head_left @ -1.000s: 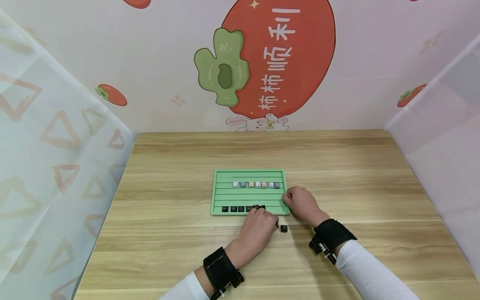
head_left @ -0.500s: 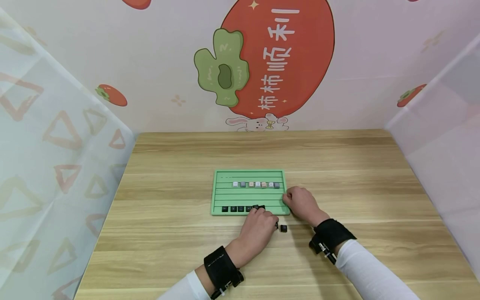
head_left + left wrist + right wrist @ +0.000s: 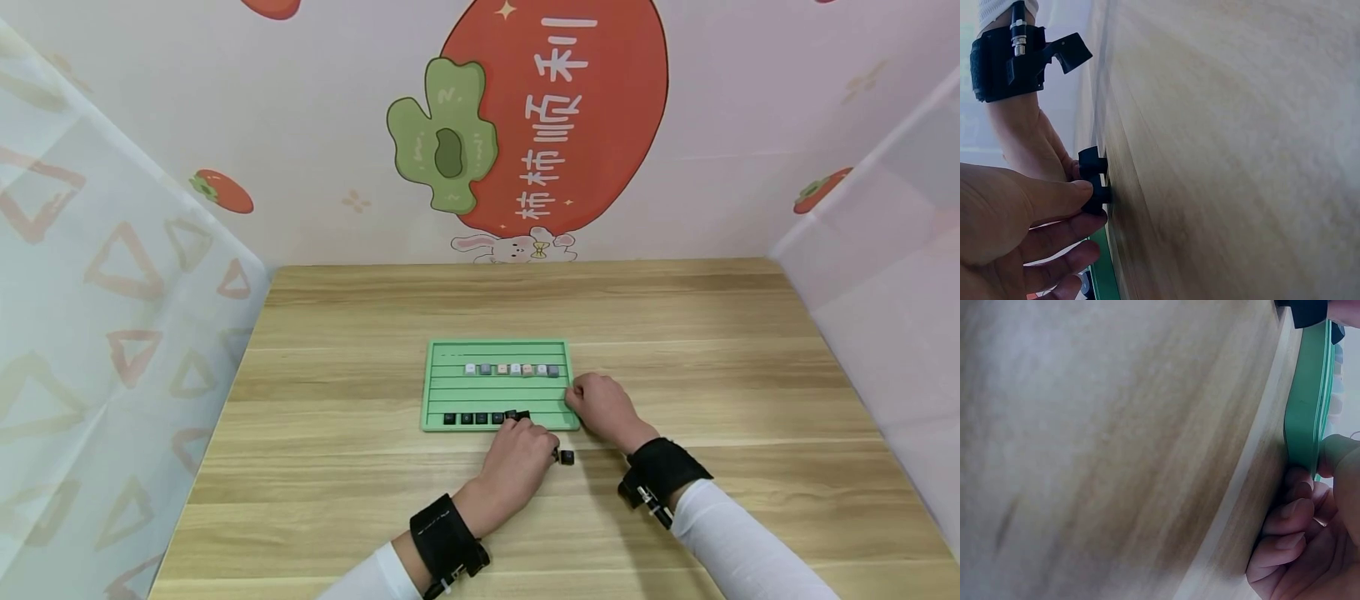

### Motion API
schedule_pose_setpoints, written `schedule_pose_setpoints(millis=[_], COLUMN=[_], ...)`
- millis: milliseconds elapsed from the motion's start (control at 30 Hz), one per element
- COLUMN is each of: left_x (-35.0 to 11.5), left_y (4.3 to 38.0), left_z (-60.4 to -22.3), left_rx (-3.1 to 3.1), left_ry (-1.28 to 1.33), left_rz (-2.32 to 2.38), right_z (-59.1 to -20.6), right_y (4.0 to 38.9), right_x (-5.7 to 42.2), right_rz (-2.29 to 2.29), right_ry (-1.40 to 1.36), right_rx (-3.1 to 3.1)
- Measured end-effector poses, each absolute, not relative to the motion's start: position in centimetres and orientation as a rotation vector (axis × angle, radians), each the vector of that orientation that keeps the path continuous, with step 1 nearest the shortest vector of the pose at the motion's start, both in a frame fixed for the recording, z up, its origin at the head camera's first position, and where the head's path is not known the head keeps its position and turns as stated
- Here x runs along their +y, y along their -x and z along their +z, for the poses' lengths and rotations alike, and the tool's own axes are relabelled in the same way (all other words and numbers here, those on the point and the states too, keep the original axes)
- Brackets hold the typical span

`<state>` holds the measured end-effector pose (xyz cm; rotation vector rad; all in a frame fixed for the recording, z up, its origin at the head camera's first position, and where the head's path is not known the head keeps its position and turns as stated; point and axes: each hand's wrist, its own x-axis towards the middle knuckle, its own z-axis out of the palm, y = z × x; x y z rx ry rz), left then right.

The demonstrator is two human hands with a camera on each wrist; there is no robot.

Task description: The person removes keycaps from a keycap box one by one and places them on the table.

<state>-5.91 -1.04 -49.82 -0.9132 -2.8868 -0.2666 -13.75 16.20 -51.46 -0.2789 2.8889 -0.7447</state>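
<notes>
Pinching a black keycap point(image 3: 1097, 195) between thumb and fingers of the left hand point(image 3: 517, 462), just off the near edge of the green tray point(image 3: 461, 395), beside a loose keycap point(image 3: 567, 457) on the surface point(image 3: 337, 475). Gripping the tray's right edge with fingers of the right hand point(image 3: 606, 411), above a black row point(image 3: 482, 418) along the near edge, below a pale row point(image 3: 515, 369) nearer the far edge.

Right now I'm losing the near edge of the green tray point(image 3: 498, 393) behind the left hand point(image 3: 516, 458), along with parts of two black keycaps point(image 3: 517, 414) there; the pinched keycap point(image 3: 1098, 196) gives my head view just a sliver! Legends on the pale keycaps point(image 3: 516, 370)? Too small to read! Right wrist: the tabletop point(image 3: 1116, 456) blurs, and the right hand point(image 3: 1316, 531) runs off the edge
</notes>
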Motion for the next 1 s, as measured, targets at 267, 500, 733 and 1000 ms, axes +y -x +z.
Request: schedule_pose_setpoints(millis=[267,500,733,1000], left_x=[-1.04,-0.89,-0.77,-0.71], left_y=[5.75,5.8,5.82,5.78], left_z=[-49.68,-49.61,-49.55,-49.5], left_rx=[-2.902,-2.908,-2.919,-2.934], left_ry=[0.921,0.916,0.914,0.905], left_rz=[-0.326,-0.319,-0.312,-0.335], right_z=[-51.61,-51.41,-51.45,-51.36], right_y=[13.62,13.62,13.69,13.73], right_x=[16.28,16.32,16.33,16.23], right_rz=[-0.74,-0.742,-0.734,-0.752], right_ry=[0.281,0.276,0.266,0.269], right_rx=[2.891,2.891,2.883,2.88])
